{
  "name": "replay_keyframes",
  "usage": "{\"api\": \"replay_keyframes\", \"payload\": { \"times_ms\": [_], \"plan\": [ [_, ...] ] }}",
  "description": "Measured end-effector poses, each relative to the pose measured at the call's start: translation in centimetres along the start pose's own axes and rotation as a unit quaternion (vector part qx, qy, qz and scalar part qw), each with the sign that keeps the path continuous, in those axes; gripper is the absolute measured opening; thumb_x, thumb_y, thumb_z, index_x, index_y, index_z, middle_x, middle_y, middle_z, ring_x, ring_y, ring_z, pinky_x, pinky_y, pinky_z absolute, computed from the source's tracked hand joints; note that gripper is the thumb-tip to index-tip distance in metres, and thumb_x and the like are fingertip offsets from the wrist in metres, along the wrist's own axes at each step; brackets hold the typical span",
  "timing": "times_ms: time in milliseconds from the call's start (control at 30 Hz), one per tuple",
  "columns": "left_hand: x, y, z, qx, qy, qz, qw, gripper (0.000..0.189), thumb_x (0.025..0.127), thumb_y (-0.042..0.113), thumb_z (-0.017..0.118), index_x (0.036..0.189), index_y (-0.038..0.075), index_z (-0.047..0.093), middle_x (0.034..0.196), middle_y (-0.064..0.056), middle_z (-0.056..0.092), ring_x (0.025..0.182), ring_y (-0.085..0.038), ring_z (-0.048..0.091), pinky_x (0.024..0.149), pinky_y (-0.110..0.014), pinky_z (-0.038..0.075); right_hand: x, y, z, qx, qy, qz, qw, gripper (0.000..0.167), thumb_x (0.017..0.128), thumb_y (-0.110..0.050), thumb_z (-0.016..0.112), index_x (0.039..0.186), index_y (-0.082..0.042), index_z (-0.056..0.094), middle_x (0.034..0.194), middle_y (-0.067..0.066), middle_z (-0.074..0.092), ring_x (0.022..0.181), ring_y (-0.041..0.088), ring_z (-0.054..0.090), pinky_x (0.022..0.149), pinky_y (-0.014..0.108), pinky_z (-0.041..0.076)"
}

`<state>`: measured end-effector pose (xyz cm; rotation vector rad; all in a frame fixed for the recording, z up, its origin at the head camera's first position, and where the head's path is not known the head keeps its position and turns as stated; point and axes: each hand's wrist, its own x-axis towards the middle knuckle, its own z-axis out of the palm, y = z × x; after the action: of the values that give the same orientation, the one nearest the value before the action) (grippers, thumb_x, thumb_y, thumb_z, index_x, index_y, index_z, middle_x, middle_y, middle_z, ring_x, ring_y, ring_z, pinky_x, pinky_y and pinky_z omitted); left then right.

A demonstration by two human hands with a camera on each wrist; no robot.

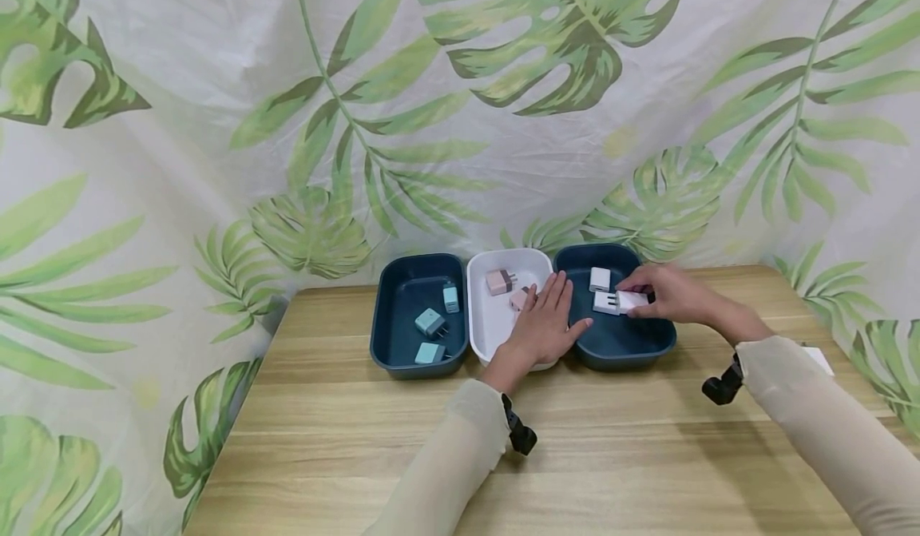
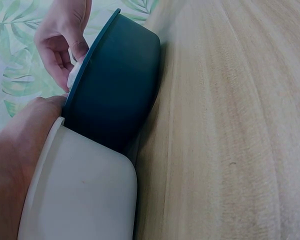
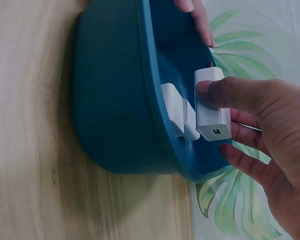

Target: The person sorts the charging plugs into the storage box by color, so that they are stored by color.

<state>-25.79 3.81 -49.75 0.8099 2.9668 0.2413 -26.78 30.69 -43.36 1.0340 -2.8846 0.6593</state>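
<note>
My right hand pinches a white USB wall charger between thumb and fingers, inside the right dark blue bin. Its USB port end shows in the right wrist view. Two more white chargers lie in that bin, close to the held one. With fingers straight, my left hand rests across the adjoining rims of the white bin and the right blue bin, palm down. Pink chargers lie in the white bin, one partly hidden by the left fingers.
Another dark blue bin stands at the left with three teal chargers inside. All three bins sit side by side at the back of the wooden table, before a leaf-print cloth. A white object lies partly behind the right sleeve.
</note>
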Motion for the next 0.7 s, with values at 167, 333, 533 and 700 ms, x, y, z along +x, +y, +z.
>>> {"api": "replay_keyframes", "payload": {
  "times_ms": [167, 333, 533, 700],
  "plan": [
    [0.1, -0.1, 0.1, -0.006, -0.003, 0.000, 1.0000, 0.084, 0.110, 0.066, 0.027, 0.172, 0.013, 0.008, 0.179, -0.001, -0.004, 0.165, -0.017, -0.009, 0.133, -0.044, 0.000, 0.2, 0.0, 0.5, -0.003, -0.008, 0.002, 1.0000, 0.037, 0.084, -0.014, 0.091, 0.117, -0.002, 0.080, 0.109, 0.009, 0.077, 0.091, 0.018, 0.068, 0.080, 0.045, 0.060],
    [0.1, -0.1, 0.1, -0.009, -0.002, 0.001, 1.0000, 0.084, 0.110, 0.066, 0.029, 0.172, 0.013, 0.008, 0.179, -0.002, -0.004, 0.165, -0.017, -0.008, 0.133, -0.044, 0.000, 0.4, 0.0, 0.8, 0.001, -0.015, 0.009, 0.9999, 0.037, 0.085, -0.016, 0.091, 0.118, -0.002, 0.080, 0.110, 0.010, 0.077, 0.092, 0.019, 0.068, 0.082, 0.045, 0.059],
    [0.2, -0.1, 0.2, -0.014, -0.002, 0.002, 0.9999, 0.084, 0.110, 0.066, 0.029, 0.172, 0.013, 0.008, 0.179, -0.002, -0.004, 0.165, -0.017, -0.009, 0.133, -0.044, -0.001, 0.4, 0.0, 1.2, 0.010, -0.024, 0.013, 0.9996, 0.037, 0.085, -0.016, 0.090, 0.118, -0.001, 0.079, 0.113, 0.012, 0.077, 0.094, 0.021, 0.068, 0.083, 0.046, 0.058],
    [0.1, -0.1, 0.1, -0.008, 0.003, 0.002, 1.0000, 0.083, 0.110, 0.066, 0.029, 0.172, 0.012, 0.010, 0.180, -0.002, -0.002, 0.165, -0.017, -0.007, 0.133, -0.045, 0.002, 0.6, 0.3, 1.7, 0.005, -0.024, 0.007, 0.9997, 0.037, 0.085, -0.014, 0.090, 0.117, 0.000, 0.079, 0.112, 0.012, 0.077, 0.093, 0.020, 0.068, 0.083, 0.045, 0.059]
  ]
}}
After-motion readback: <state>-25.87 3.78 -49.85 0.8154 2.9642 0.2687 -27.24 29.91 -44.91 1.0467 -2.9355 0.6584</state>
